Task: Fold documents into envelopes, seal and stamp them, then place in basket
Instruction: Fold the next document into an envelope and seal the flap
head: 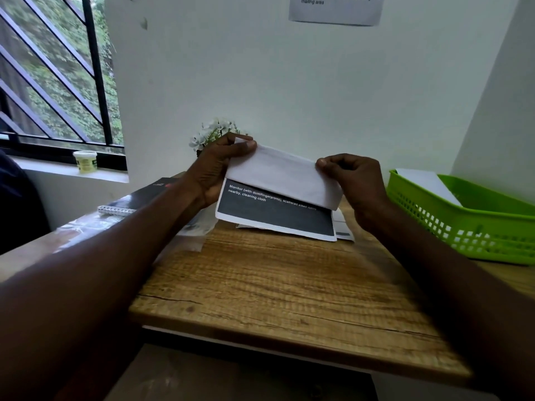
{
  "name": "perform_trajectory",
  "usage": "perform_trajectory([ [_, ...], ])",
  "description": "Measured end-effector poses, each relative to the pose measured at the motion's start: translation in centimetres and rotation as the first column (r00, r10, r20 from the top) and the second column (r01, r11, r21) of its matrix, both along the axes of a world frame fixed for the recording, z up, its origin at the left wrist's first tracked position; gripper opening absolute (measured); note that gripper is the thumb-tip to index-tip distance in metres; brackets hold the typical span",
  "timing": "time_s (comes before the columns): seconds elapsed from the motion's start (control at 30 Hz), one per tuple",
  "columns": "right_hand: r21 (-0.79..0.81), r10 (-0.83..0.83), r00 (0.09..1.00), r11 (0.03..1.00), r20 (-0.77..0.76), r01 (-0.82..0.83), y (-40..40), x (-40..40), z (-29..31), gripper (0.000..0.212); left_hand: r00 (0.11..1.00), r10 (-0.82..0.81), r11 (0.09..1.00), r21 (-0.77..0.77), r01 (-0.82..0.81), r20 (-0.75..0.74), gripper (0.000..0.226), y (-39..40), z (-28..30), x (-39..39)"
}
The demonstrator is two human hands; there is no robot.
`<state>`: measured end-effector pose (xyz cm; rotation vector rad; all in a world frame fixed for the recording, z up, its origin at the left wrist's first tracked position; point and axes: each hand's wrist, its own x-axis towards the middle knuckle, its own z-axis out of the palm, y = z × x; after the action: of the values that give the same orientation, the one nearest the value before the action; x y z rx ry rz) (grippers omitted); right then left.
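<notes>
Now the left hand pinches the paper at nine o'clock, up off the desk — the right hand pinches its three o'clock corner. It looks thin, light and bendy, so hold both ends. At three o'clock — the green basket.

I'm seeing a matt paper document, rough-grained wood surface (cracked in places), glossy perforated green plastic basket.

Bare wooden desk in front; green basket right, notebook left, papers behind.
</notes>
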<state>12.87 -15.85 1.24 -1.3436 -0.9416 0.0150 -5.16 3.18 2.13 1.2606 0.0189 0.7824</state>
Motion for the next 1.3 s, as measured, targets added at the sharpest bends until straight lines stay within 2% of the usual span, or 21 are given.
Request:
perform_trajectory([
  [0.17, -0.013, -0.021, 0.999, 1.000, -0.028, 0.021, 0.4, -0.1, -0.1, 0.007, 0.999, -0.001, 0.996, -0.090, 0.004, 0.036, 0.025, 0.1, -0.3, 0.4],
  [0.33, 0.015, -0.040, 0.996, 0.999, -0.081, 0.041, 0.2, 0.0, 0.0, 0.012, 1.000, -0.002, 0.985, -0.172, 0.001, -0.008, 0.018, 0.0, -0.7, 0.7],
  [0.53, 0.053, -0.066, 0.964, 0.995, -0.257, 0.082, -0.1, 0.5, 0.2, 0.024, 0.990, 0.133, 0.963, -0.243, -0.117, 0.054, 0.014, 0.8, -0.5, 0.8],
  [0.6, 0.052, -0.056, 0.956, 0.996, -0.289, 0.074, -0.1, 0.5, 0.2, 0.023, 0.994, 0.103, 0.973, -0.212, -0.096, 0.020, 0.016, 0.6, -0.3, 0.6],
  [0.73, 0.035, -0.052, 0.957, 0.997, -0.287, 0.065, 0.0, 0.4, 0.1, 0.022, 0.986, -0.006, 0.998, -0.063, -0.005, -0.165, 0.042, -0.4, -0.4, 0.6],
  [0.8, 0.039, -0.076, 0.954, 0.995, -0.291, 0.091, 0.0, 0.5, 0.0, 0.022, 0.976, 0.016, 1.000, 0.019, -0.012, -0.218, 0.048, -0.1, -1.0, 0.8],
  [0.87, 0.048, -0.078, 0.943, 0.994, -0.324, 0.099, 0.0, 0.6, 0.0, 0.020, 0.970, 0.065, 0.998, 0.041, -0.057, -0.235, 0.044, 0.3, -1.2, 1.0],
  [0.97, 0.015, 0.004, 0.912, 1.000, -0.409, 0.003, -0.1, 0.8, 0.0, 0.025, 0.976, 0.100, 0.995, 0.007, -0.100, -0.193, 0.032, 0.4, -1.2, 1.2],
  [1.07, -0.049, 0.073, 0.900, 0.993, -0.430, -0.103, 0.0, 0.9, -0.3, 0.035, 0.980, 0.098, 0.994, -0.034, -0.105, -0.174, 0.038, 0.9, -1.4, 1.4],
  [1.2, -0.104, 0.085, 0.888, 0.984, -0.452, -0.147, 0.2, 1.4, -0.5, 0.037, 0.990, 0.086, 0.991, -0.096, -0.097, -0.114, 0.028, 1.3, -1.3, 1.5],
  [1.3, -0.090, 0.136, 0.863, 0.975, -0.486, -0.204, 0.1, 1.5, -0.4, 0.036, 0.994, 0.077, 0.989, -0.122, -0.086, -0.082, 0.023, 1.3, -1.2, 1.6],
])
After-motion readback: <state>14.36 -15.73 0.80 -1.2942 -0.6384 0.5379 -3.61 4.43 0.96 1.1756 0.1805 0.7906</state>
